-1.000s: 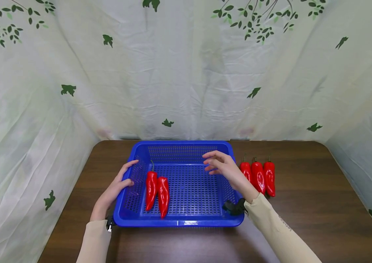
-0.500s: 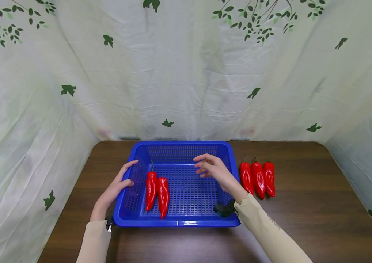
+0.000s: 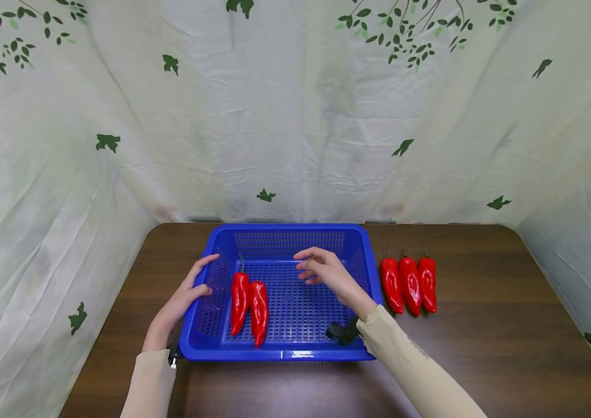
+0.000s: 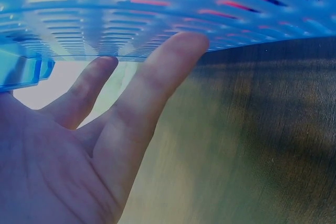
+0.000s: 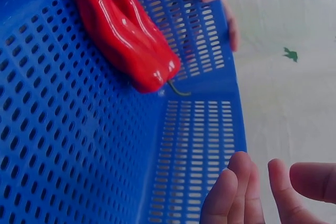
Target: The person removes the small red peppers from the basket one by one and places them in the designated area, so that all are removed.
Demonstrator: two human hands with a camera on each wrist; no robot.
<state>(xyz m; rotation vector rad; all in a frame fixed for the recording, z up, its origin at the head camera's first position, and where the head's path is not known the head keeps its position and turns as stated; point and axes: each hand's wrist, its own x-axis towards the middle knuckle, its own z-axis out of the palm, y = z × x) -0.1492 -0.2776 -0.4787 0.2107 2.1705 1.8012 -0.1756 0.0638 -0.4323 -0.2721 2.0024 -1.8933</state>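
Note:
The left hand [image 3: 183, 296] grips the left rim of the blue basket [image 3: 290, 227], thumb and forefinger over the edge. In the left wrist view other fingers of this hand [image 4: 126, 93] lie against the basket's outer wall [image 4: 115, 30]. Above the basket's right half hovers the right hand [image 3: 329, 276], holding nothing, fingers loosely bent and apart. Two red peppers [image 3: 240, 302] [image 3: 259, 313] lie side by side on the basket floor at left; one shows a green stem. The right wrist view shows both peppers [image 5: 121, 35] beyond the right hand's fingers [image 5: 236, 198].
Three red peppers [image 3: 391, 284] [image 3: 410, 284] [image 3: 428, 284] lie in a row on the brown table [image 3: 504, 325], right of the basket. A pale cloth [image 3: 295, 116] with green leaf prints hangs behind and beside the table.
The right hand has moved left over the basket, away from the three peppers on the table, which show more fully. The left hand, basket and peppers have stayed put.

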